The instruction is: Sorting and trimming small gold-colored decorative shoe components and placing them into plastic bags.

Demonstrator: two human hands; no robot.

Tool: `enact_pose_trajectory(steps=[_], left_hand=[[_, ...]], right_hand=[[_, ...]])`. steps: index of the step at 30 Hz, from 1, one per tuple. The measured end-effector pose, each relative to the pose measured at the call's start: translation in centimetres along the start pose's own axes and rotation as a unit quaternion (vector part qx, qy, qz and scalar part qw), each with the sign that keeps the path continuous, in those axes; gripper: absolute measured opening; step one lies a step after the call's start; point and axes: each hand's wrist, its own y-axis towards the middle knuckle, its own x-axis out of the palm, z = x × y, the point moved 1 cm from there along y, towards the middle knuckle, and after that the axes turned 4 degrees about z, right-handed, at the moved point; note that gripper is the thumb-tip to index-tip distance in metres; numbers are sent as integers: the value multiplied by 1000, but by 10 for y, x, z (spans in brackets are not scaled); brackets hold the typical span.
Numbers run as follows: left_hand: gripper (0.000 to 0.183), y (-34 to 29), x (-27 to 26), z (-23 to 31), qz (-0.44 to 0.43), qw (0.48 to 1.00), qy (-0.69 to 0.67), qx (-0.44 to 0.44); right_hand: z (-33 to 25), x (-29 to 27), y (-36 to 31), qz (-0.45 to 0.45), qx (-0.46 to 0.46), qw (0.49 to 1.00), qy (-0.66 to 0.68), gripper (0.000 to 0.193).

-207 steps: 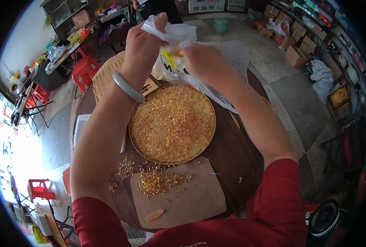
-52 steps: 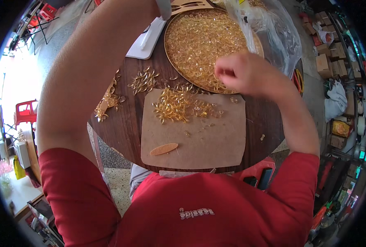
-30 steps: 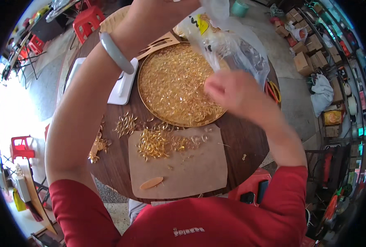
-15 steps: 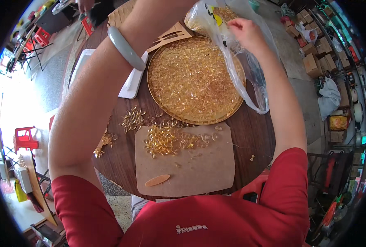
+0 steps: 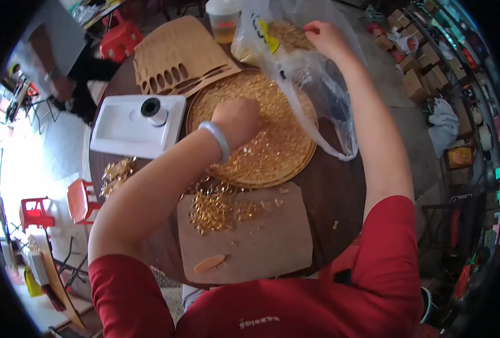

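Note:
A round tray [image 5: 261, 177] full of small glossy golden, eye-shaped loops stands at the table's middle. Over its left half is my left hand [image 5: 236, 121], back upward and rounded, a pale bangle [image 5: 215, 141] on the wrist; its fingers are hidden beneath it. My right hand [image 5: 326, 40] is closed at the upper edge of a clear plastic bag [image 5: 295, 70], pinching it. Golden pieces [image 5: 289, 35] show inside the bag, which drapes over the tray's right rim. Nearer me, a pile of golden loops [image 5: 210, 211] rests on a brown sheet [image 5: 261, 248] beside a small wooden oval [image 5: 209, 263].
Beyond the tray lies a slotted wooden board [image 5: 182, 48] beside a lidded cup [image 5: 223, 22]. A white tray [image 5: 129, 127] holding a black-topped spool sits on the left. More golden pieces [image 5: 116, 173] lie near the left edge. Another person [image 5: 53, 56] is at upper left.
My left hand has come down from the top of the view onto the round tray. My right hand stays at the bag. The head view has shifted, and another person shows at upper left.

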Motion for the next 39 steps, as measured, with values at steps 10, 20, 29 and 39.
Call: enact_pose_trajectory(steps=[10,20,29,39], left_hand=[[17,5,-10,5,-10,1000,-14,-16],[16,-19,-23,-12,128,976,-172,32],[17,-72,-27,-32,75,946,-309,-62],[9,-127,16,43,-37,955,-185,227]], right_hand=[[37,27,57,-118,110,981,109,25],[50,104,30,-149,88,983,-65,36],[39,151,43,-167,47,984,25,42],[117,153,74,-116,22,991,69,49]])
